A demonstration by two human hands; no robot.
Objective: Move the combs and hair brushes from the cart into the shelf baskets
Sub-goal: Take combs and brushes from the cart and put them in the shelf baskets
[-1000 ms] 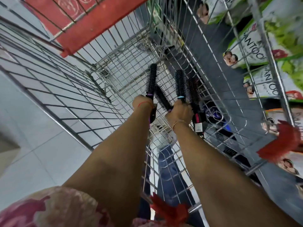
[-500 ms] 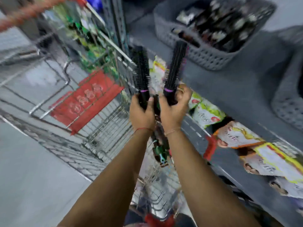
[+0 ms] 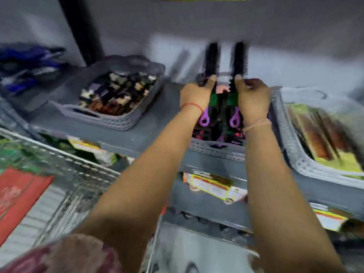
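- Frame heavily motion-blurred; I log only what I can resolve.
- Far left of the fingers, low: the wire cart (image 3: 65, 170) with a red panel (image 3: 17, 192) on it.
- Left of the left-hand fingers, on the grey shelf (image 3: 149, 134): a grey perforated basket (image 3: 118, 123) holding small dark and pale items I cannot identify.
- Left hand (image 3: 194, 96), red thread at the wrist: fingers curled tight round a black round brush (image 3: 211, 58). Thumb lies up along the handle; bristle barrel stands upright above the fingers; purple loop end (image 3: 203, 118) hangs below the palm.
- Between the two hands, just under the fingers: a middle basket (image 3: 214, 147), contents dark with pink and purple flecks, likely more brushes, too blurred to confirm. Both held brushes sit over it, not released.
- Right hand (image 3: 253, 99), pale band at the wrist: fingers wrapped and pressed together on a second round brush (image 3: 238, 60), thumb up the handle, barrel upright and parallel to the first, just beside it. A second purple loop (image 3: 234, 120) shows below the palm.
- Green bands on both handles, at finger level.
- Right of the right-hand fingers: a third grey basket (image 3: 295, 154) with flat green-and-brown packets.
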